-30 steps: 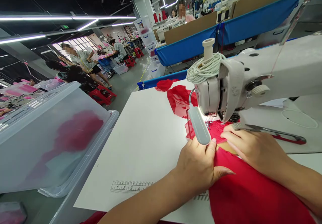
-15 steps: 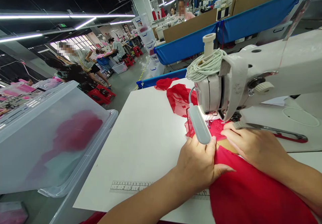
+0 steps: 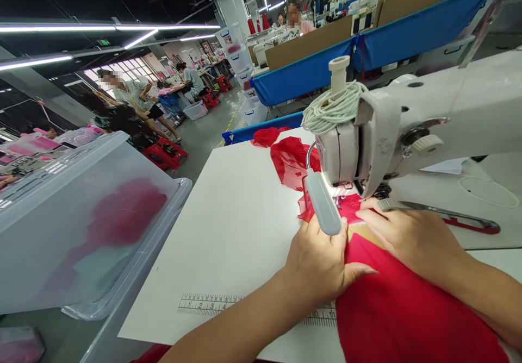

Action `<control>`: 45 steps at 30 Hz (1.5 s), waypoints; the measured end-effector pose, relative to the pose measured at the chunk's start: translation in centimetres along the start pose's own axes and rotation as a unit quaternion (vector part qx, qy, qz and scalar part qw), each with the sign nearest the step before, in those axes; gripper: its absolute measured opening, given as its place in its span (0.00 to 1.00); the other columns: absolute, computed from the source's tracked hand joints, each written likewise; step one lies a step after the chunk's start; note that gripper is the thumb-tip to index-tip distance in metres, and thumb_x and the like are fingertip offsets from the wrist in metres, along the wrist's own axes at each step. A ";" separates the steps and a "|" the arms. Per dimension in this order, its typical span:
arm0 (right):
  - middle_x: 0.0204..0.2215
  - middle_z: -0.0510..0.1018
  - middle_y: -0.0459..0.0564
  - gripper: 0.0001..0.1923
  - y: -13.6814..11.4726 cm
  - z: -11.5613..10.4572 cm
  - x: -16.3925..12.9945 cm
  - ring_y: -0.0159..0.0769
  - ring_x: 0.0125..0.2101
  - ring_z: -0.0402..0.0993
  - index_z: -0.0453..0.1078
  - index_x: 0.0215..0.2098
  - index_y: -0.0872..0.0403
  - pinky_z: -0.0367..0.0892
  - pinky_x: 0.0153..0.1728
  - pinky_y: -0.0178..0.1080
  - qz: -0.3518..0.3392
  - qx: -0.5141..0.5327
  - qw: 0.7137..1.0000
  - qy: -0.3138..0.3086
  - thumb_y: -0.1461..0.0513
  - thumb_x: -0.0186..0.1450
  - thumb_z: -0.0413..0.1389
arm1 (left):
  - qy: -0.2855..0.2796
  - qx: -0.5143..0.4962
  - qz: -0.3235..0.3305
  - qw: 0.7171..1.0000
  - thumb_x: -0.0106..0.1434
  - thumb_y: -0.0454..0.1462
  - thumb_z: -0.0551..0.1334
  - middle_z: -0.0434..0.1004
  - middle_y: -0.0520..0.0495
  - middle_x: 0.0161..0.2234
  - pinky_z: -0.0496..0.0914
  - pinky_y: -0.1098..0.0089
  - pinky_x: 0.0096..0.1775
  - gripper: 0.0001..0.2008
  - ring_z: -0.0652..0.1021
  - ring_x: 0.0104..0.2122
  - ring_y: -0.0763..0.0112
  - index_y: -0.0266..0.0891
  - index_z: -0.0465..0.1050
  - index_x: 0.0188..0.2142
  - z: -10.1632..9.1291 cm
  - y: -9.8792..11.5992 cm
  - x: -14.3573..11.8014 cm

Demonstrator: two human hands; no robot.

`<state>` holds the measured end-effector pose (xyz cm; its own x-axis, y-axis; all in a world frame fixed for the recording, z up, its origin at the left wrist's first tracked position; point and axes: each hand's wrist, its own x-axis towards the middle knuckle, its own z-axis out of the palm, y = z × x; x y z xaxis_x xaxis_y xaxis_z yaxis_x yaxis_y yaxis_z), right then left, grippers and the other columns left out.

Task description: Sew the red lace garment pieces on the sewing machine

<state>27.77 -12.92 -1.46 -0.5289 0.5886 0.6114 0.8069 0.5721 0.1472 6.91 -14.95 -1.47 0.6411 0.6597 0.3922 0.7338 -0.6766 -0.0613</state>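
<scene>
On our white table, red cloth runs toward the near edge from our left hand, thumb spread, and right hand, grip unclear.

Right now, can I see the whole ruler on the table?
No, the left forearm crosses over the middle of the ruler.

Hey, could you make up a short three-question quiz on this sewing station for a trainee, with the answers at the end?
1. Multiple choice: What is coiled at the base of the cream spool-shaped post on the white sewing machine?
A) red ribbon
B) pale green cord
C) blue tape

2. True or false: The person's bare left hand rests on the large translucent plastic bin.

3. Fill in: The black ruler scale on the white tabletop is partly covered by the left ____.

Key: 1. B. 2. False; its thumb is over the smooth red cloth. 3. Forearm.
</scene>
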 end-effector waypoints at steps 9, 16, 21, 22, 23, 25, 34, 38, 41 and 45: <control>0.34 0.81 0.56 0.20 -0.2 -0.6 0.2 0.39 0.28 0.74 0.77 0.34 0.56 0.65 0.23 0.39 0.012 0.061 0.998 0.027 0.69 0.72 0.43 | 0.006 0.041 -0.002 0.999 0.71 0.64 0.39 0.78 0.33 0.50 0.70 0.54 0.45 0.43 0.78 0.42 0.54 0.32 0.74 0.57 -0.3 0.5 -0.2; 0.43 0.84 0.53 0.23 0.2 0.0 -0.5 0.36 0.36 0.79 0.77 0.47 0.59 0.70 0.36 0.40 -0.075 0.124 0.989 0.005 0.74 0.66 0.43 | 0.009 0.037 -0.002 0.999 0.70 0.65 0.38 0.80 0.34 0.47 0.67 0.58 0.41 0.46 0.77 0.39 0.57 0.31 0.75 0.55 -0.3 0.8 -0.1; 0.41 0.85 0.52 0.22 0.4 0.0 -0.6 0.36 0.33 0.79 0.78 0.45 0.58 0.69 0.34 0.40 -0.082 0.115 0.990 -0.002 0.74 0.66 0.43 | 0.034 0.032 -0.001 0.999 0.70 0.64 0.36 0.80 0.34 0.47 0.67 0.57 0.42 0.46 0.77 0.38 0.57 0.32 0.76 0.53 -0.2 0.9 -0.3; 0.41 0.85 0.52 0.22 0.4 0.0 -0.6 0.37 0.34 0.79 0.78 0.45 0.57 0.70 0.35 0.41 -0.083 0.114 0.990 -0.004 0.73 0.66 0.44 | 0.033 0.034 -0.002 0.999 0.70 0.64 0.36 0.80 0.35 0.47 0.67 0.57 0.42 0.46 0.77 0.38 0.57 0.32 0.76 0.53 -0.2 0.9 -0.3; 0.42 0.85 0.52 0.22 0.4 0.0 -0.6 0.37 0.34 0.79 0.79 0.45 0.56 0.71 0.35 0.41 -0.084 0.115 0.990 -0.006 0.73 0.66 0.44 | 0.031 0.035 -0.003 0.999 0.71 0.64 0.36 0.80 0.35 0.47 0.67 0.57 0.42 0.46 0.77 0.38 0.57 0.32 0.76 0.54 -0.2 0.9 -0.3; 0.42 0.85 0.52 0.21 0.5 0.0 -0.6 0.38 0.35 0.79 0.79 0.44 0.55 0.72 0.36 0.42 -0.086 0.120 0.989 -0.008 0.73 0.66 0.45 | 0.025 0.033 -0.005 0.999 0.71 0.64 0.36 0.80 0.35 0.47 0.67 0.57 0.43 0.45 0.78 0.38 0.58 0.32 0.76 0.54 -0.2 0.9 -0.2; 0.38 0.85 0.54 0.21 0.5 0.2 -0.5 0.40 0.33 0.79 0.78 0.40 0.57 0.71 0.32 0.42 -0.064 0.123 0.990 -0.014 0.73 0.63 0.45 | 0.012 0.032 -0.006 0.999 0.71 0.63 0.40 0.79 0.34 0.50 0.70 0.55 0.48 0.43 0.78 0.45 0.54 0.31 0.75 0.55 -0.2 0.6 -0.1; 0.40 0.84 0.54 0.24 0.2 0.8 -0.9 0.41 0.35 0.79 0.79 0.42 0.56 0.72 0.36 0.45 -0.042 0.122 0.991 -0.022 0.74 0.60 0.44 | 0.021 0.024 -0.006 0.999 0.71 0.63 0.40 0.78 0.31 0.52 0.72 0.54 0.49 0.43 0.78 0.49 0.51 0.30 0.73 0.57 0.1 0.3 0.0; 0.42 0.84 0.56 0.23 -0.1 1.1 -1.3 0.43 0.40 0.79 0.78 0.43 0.57 0.71 0.41 0.46 -0.014 0.119 0.992 -0.038 0.75 0.62 0.44 | 0.042 0.013 0.002 0.999 0.72 0.63 0.39 0.77 0.30 0.52 0.74 0.56 0.48 0.44 0.78 0.50 0.51 0.28 0.72 0.58 0.4 0.4 -0.1; 0.45 0.83 0.56 0.22 -0.2 1.3 -1.7 0.45 0.44 0.78 0.76 0.47 0.57 0.69 0.43 0.46 -0.002 0.128 0.990 -0.061 0.75 0.64 0.45 | 0.027 0.027 0.014 0.999 0.72 0.62 0.42 0.77 0.29 0.52 0.74 0.56 0.49 0.43 0.78 0.51 0.51 0.25 0.71 0.58 0.2 0.8 -0.2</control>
<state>28.14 -13.29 -3.54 -0.5717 0.6423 0.5106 0.7201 0.6910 -0.0629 7.39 -15.52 -1.80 0.6487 0.6215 0.4391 0.7285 -0.6740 -0.1223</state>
